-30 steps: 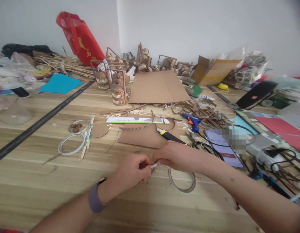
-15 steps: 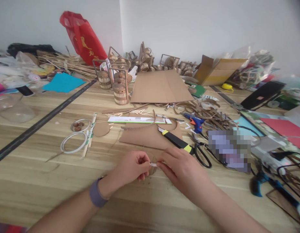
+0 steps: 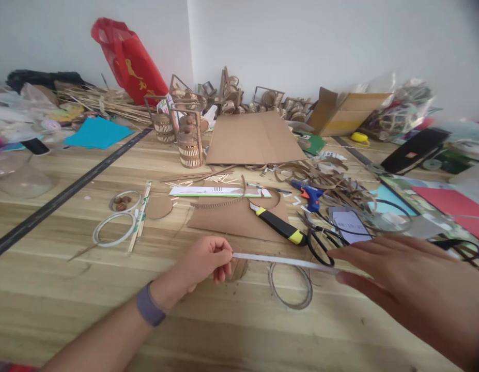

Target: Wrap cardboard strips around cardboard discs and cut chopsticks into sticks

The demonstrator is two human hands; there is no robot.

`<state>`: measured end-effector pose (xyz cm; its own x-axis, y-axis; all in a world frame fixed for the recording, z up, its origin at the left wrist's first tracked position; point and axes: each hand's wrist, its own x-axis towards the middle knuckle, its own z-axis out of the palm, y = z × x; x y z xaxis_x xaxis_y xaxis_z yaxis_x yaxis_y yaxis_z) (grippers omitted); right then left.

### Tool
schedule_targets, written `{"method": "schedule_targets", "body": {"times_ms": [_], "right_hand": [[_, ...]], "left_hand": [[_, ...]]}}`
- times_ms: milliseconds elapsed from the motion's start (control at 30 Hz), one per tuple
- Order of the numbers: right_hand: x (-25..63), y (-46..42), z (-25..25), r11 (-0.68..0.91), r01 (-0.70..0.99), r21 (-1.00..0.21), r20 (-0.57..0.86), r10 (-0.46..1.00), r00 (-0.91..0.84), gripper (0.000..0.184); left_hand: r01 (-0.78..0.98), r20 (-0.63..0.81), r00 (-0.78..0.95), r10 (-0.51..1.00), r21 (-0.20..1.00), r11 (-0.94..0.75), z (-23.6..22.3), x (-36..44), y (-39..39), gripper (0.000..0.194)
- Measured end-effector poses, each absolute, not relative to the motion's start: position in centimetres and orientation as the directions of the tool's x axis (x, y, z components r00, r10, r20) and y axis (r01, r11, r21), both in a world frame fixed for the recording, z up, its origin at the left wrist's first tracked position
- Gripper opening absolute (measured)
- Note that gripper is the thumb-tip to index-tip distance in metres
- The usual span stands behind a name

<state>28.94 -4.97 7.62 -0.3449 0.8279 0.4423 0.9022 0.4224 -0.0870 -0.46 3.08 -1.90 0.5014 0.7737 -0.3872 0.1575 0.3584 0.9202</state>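
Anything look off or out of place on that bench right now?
Mainly the utility knife: it lies partly on the brown cardboard, its blade end apparently exposed, just beyond the white strip running from the left hand to the right hand. At the back, the red bag leans steeply.

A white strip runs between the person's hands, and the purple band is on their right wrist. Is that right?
Not quite: the head view shows the purple band on the wrist of the left hand. A white strip does run between it and the right hand.
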Motion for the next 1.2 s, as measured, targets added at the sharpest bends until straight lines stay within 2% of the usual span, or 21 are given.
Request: {"method": "schedule_targets", "body": {"times_ms": [67,100,300,433,600,867,1067,1200], "right_hand": [[27.3,-5.2,8.2,0.485,0.866,0.118,0.427,0.763,-0.486,0.029],[26.0,-5.3,8.1,0.472,0.874,0.117,0.456,0.756,-0.47,0.03],[18.1,-3.3,2.1,0.446,0.826,-0.343,0.415,0.861,-0.293,0.027],[16.6,-2.1,-1.4,0.415,0.802,-0.429,0.444,0.87,-0.213,0.023],[16.5,-2.6,-1.9,0.438,0.788,-0.433,0.528,0.832,-0.172,0.017],[16.5,-3.0,-2.6,0.443,0.79,-0.424,0.526,0.83,-0.184,0.018],[16.4,-3.0,-3.0,0.495,0.788,-0.366,0.607,0.769,-0.202,0.018],[16.4,-3.1,-2.9,0.495,0.79,-0.361,0.602,0.771,-0.208,0.02]], "left_hand": [[0.119,-0.369,0.466,0.804,0.927,0.356,-1.8,-0.4,3.1,0.015],[0.102,-0.359,0.445,0.821,0.931,0.351,-1.8,-0.3,3.1,0.016],[0.049,-0.31,0.346,0.886,0.949,0.312,-1.8,0.2,2.6,0.018],[0.03,-0.272,0.314,0.91,0.96,0.277,-1.9,0.4,2.0,0.016],[0.022,-0.243,0.343,0.907,0.968,0.251,-2.1,0.5,1.5,0.013],[0.111,-0.249,0.37,0.895,0.968,0.223,-1.8,0.9,0.7,0.013],[0.242,-0.186,0.366,0.912,0.965,0.099,-2.3,0.8,0.5,0.014],[0.328,-0.112,0.372,0.921,0.945,-0.017,-2.4,0.8,0.3,0.015]]}}
